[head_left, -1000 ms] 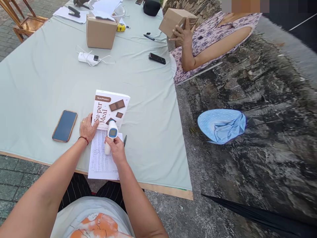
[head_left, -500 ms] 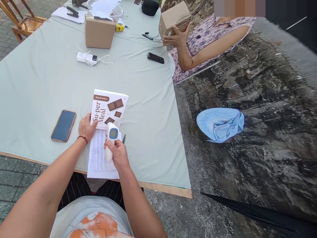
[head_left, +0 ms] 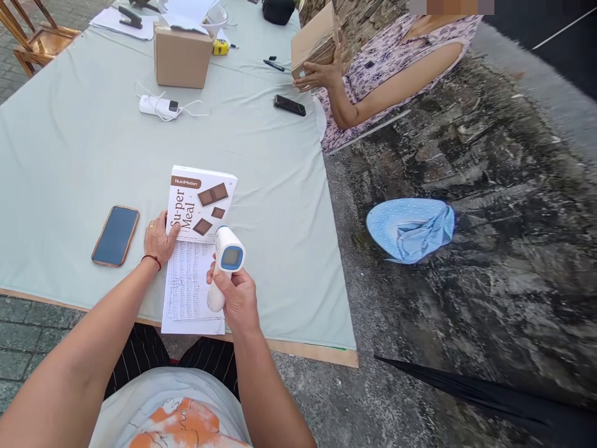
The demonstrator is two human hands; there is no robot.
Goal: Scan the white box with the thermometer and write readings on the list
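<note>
My left hand point(head_left: 160, 239) grips the lower left corner of a white box point(head_left: 203, 202) printed "NutriMotion Su-per Meal" with brown chocolate pieces. Its thumb lies on the front face and the other fingers are hidden at the side. In my right hand point(head_left: 237, 295) is a white infrared thermometer point(head_left: 226, 249) with a blue-rimmed grey screen turned toward me. The thermometer sits just below and right of the box's lower edge. Printed sheets point(head_left: 189, 286) covered in small characters lie under both, near the table's front edge. Left of my left hand lies a phone point(head_left: 115, 236) in a brown case.
Farther back on the cloth-covered table point(head_left: 280, 249) are a white device with a cable point(head_left: 158, 106), a cardboard box point(head_left: 181, 57), a yellow tape measure point(head_left: 221, 47) and a black phone point(head_left: 290, 105). A co-worker's hand point(head_left: 321, 73) holds another carton point(head_left: 314, 43). A blue hat point(head_left: 413, 230) lies on the ground.
My right hand has moved the thermometer right and slightly nearer, uncovering the box's lower front. The co-worker's carton has tilted. The whole view has shifted a little.
</note>
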